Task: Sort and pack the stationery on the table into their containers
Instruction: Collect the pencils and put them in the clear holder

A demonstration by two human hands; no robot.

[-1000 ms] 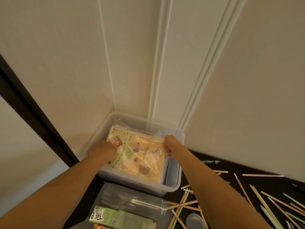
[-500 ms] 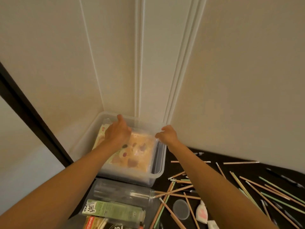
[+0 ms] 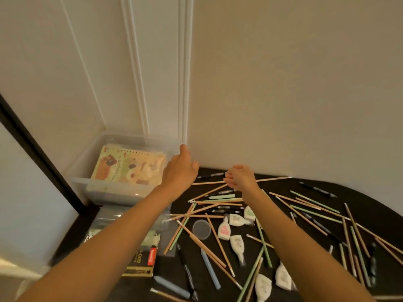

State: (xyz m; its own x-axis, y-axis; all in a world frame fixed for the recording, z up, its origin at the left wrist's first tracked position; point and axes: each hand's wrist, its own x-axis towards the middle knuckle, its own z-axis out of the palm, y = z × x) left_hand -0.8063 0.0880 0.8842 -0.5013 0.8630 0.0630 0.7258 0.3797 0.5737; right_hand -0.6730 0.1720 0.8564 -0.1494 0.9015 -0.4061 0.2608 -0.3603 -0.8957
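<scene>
Plastic bin (image 3: 113,194) hugs the wall corner; left hand (image 3: 181,170), right hand (image 3: 239,176) hover spread alongside.

The notebook (image 3: 128,168) lying in the clear bin (image 3: 104,194) carries a brown word printed sideways on its cover. It begins "Dec"; the remaining letters are uncertain. The black box (image 3: 139,263) on the bench (image 3: 168,267) shows yellow characters, also sideways, ending in "009". A red label (image 3: 152,255) beside them has white lettering too small to read. Grey print on the white dispensers (image 3: 237,245) is blurred beyond reading.
</scene>
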